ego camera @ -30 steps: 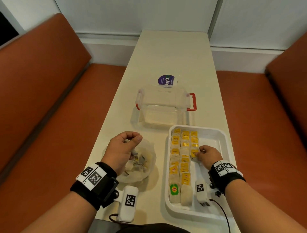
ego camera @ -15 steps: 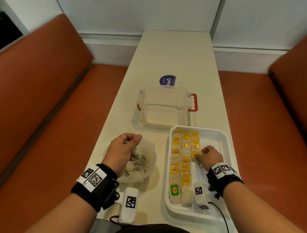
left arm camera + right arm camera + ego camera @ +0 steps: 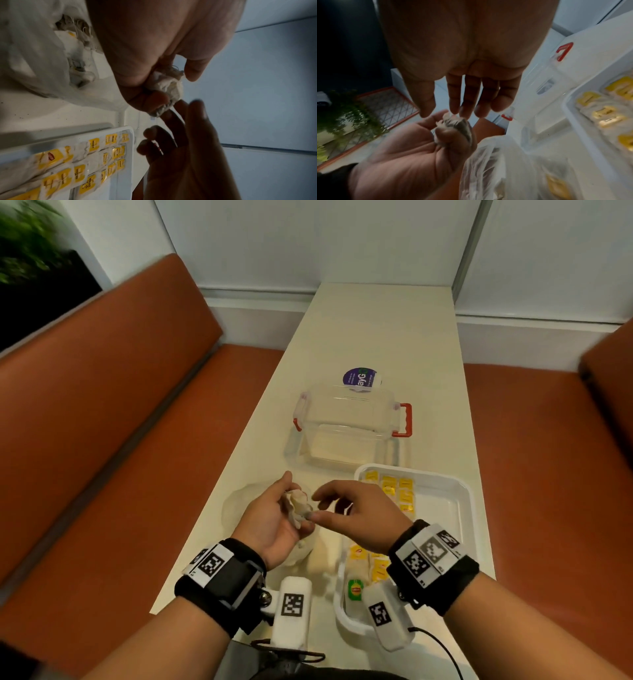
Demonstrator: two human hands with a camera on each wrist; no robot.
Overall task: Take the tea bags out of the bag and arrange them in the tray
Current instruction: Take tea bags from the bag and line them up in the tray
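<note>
My left hand [image 3: 286,510] is turned palm up above the clear plastic bag [image 3: 236,501] and grips a crumpled bunch of tea bags [image 3: 298,503] in its curled fingers. The same bunch [image 3: 169,86] shows in the left wrist view, with more tea bags left in the bag [image 3: 34,54]. My right hand [image 3: 317,506] reaches across from the tray with straight fingers, and its fingertips [image 3: 453,111] touch the top of the bunch [image 3: 453,125]. The white tray [image 3: 469,498] on the right holds rows of tea bags with yellow tags [image 3: 390,487]; my right arm hides its middle.
A clear lidded box with red handles [image 3: 346,433] stands just beyond the tray, and a purple round label [image 3: 359,376] lies behind it. Orange benches [image 3: 102,405] run along both sides of the narrow white table [image 3: 376,320]. The tray's right half is bare.
My left hand has come up out of the plastic bag with tea bags and turned palm up. My right hand has left the tray and moved left to meet it.
</note>
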